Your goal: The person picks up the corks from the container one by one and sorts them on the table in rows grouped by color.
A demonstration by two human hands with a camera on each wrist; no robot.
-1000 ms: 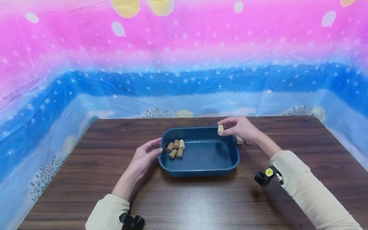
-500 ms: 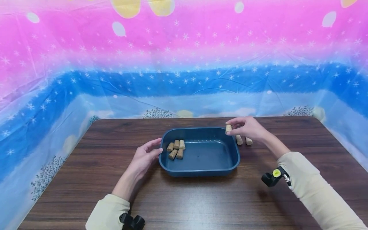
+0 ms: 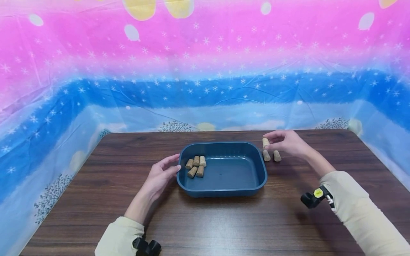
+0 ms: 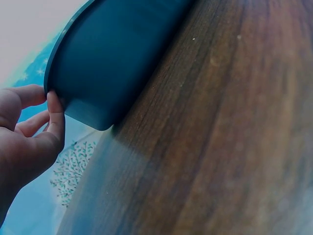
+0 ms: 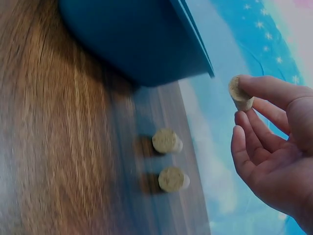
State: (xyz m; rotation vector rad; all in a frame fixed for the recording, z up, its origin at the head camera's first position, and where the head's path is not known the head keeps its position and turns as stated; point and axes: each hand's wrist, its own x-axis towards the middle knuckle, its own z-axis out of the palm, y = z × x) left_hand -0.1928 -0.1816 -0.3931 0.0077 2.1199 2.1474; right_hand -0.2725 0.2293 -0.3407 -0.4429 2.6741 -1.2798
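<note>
A cork stopper (image 3: 265, 143) is pinched between the thumb and fingers of my right hand (image 3: 286, 143), just right of the basin's far right corner. In the right wrist view the cork (image 5: 241, 93) is held up off the table. Close below that hand, two more corks, one nearer the basin (image 3: 266, 155) and one farther right (image 3: 277, 155), stand on the table. My left hand (image 3: 162, 176) touches the left rim of the dark blue plastic basin (image 3: 221, 192), thumb and fingertips at its edge in the left wrist view. Several corks (image 3: 196, 161) lie inside the basin's left end.
The brown wooden table (image 3: 205, 224) carries the basin near its far edge. Behind it hangs a pink and blue snowflake cloth (image 3: 205, 89). A black camera mount is strapped at each sleeve, one on the left (image 3: 146, 246) and one on the right (image 3: 315, 198).
My right hand has moved right with the cork, from over the basin's far right rim to outside it. The two standing corks are now fully uncovered. The left hand has stayed put.
</note>
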